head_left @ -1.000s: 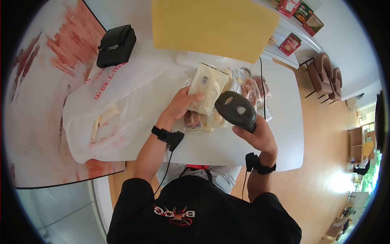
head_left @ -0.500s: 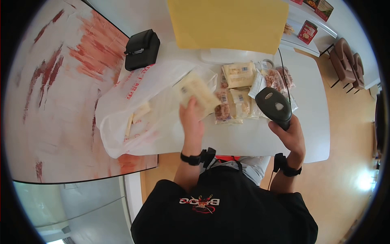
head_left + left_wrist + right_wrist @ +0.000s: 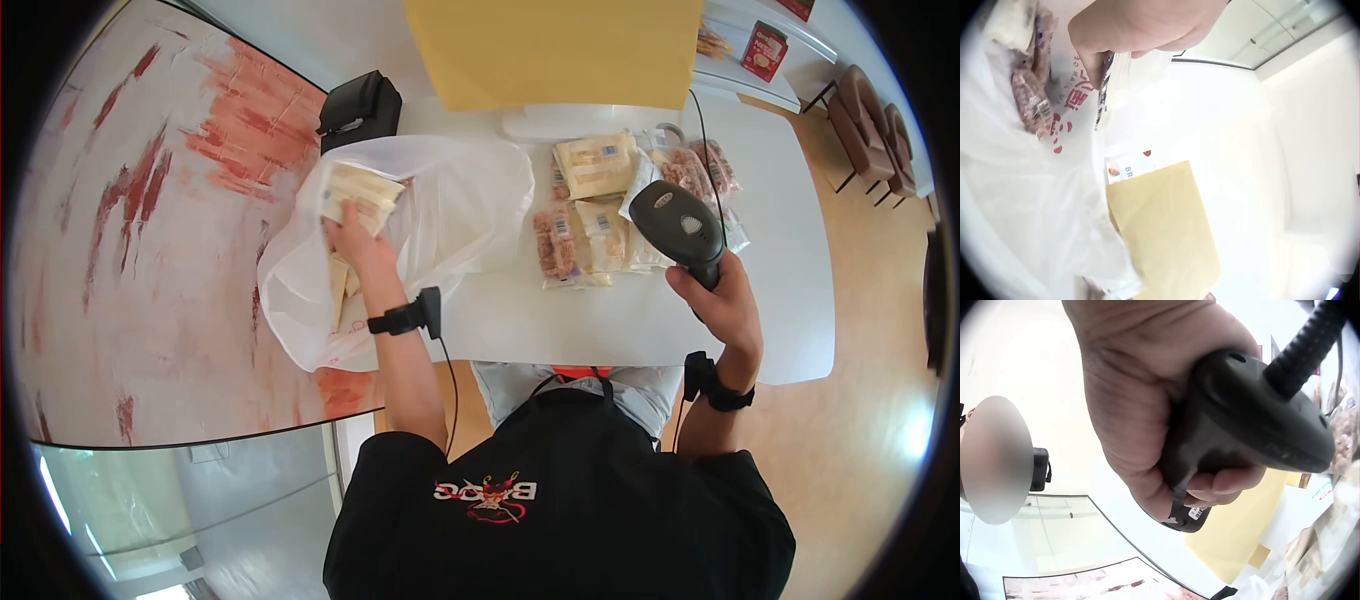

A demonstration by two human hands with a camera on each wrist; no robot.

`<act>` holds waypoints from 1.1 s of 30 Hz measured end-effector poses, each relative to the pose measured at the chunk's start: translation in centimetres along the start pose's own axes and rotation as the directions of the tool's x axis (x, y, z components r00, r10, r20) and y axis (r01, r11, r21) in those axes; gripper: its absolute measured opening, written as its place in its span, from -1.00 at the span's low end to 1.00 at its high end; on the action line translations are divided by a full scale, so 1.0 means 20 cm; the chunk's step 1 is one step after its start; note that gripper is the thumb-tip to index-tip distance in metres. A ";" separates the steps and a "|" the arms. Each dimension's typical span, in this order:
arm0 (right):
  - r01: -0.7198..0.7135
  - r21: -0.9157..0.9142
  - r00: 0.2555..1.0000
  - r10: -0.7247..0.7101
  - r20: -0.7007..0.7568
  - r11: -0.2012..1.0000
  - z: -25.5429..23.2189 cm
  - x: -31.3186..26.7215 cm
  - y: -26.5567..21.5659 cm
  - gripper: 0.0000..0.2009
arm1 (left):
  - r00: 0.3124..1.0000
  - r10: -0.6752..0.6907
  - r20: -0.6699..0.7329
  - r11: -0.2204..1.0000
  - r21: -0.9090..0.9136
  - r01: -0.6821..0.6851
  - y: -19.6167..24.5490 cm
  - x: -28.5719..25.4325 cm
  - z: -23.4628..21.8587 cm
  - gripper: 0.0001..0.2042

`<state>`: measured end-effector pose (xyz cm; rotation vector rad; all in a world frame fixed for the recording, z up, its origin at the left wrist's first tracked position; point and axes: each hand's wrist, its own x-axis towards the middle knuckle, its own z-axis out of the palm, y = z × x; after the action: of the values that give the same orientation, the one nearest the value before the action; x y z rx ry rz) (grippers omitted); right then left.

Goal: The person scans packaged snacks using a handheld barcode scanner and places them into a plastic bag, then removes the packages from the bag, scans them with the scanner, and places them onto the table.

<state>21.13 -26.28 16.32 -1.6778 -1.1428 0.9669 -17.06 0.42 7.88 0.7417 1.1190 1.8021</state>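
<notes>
In the head view my left hand pinches a flat, pale cream packet over the mouth of a white plastic bag with red print. Other packets lie inside that bag, seen in the left wrist view. My right hand grips the handle of a dark barcode scanner, its head above the table's right side; the right wrist view shows the fingers wrapped round the handle and the cord leaving its base. Left of the scanner lies a pile of cream packets and brown crumbly-looking packets.
A yellow sheet stands at the back of the white table. Beside the bag are a black box-shaped device and a red-streaked painted panel. Brown chairs stand beyond the right edge.
My left hand has carried the cream packet leftward, from beside the scanner to over the white bag. The scanner stays in my right hand, now farther from that packet.
</notes>
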 end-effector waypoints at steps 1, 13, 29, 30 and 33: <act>0.004 0.009 1.000 -0.004 -0.013 1.000 0.00 0.00 0.00 -0.70 | 1.000 -0.002 0.004 1.000 0.000 0.002 -0.01 0.05 -0.01 -0.51; -0.027 0.007 0.999 0.027 -0.028 1.000 -0.02 -0.01 0.01 -0.71 | 0.996 -0.061 -0.071 0.981 -0.191 0.047 -0.22 0.34 -0.13 -0.57; -0.139 -0.058 0.988 0.135 -0.070 0.989 -0.01 0.07 0.12 -0.71 | 0.818 0.212 0.534 0.239 0.784 -0.573 -0.15 -0.41 0.02 -0.70; -0.152 -0.063 0.986 0.147 -0.082 0.986 -0.01 0.08 0.13 -0.71 | 0.847 0.105 0.521 0.503 0.707 -0.497 -0.12 -0.50 0.08 -0.71; -0.152 -0.106 0.982 0.139 -0.127 0.983 -0.01 0.11 0.23 -0.72 | 0.775 -0.131 0.618 0.787 0.540 -0.297 -0.13 -0.65 0.24 -0.71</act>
<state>23.22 -25.26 11.89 -1.9077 -1.0243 0.8916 -6.35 -8.79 6.89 1.6783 1.1963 1.0530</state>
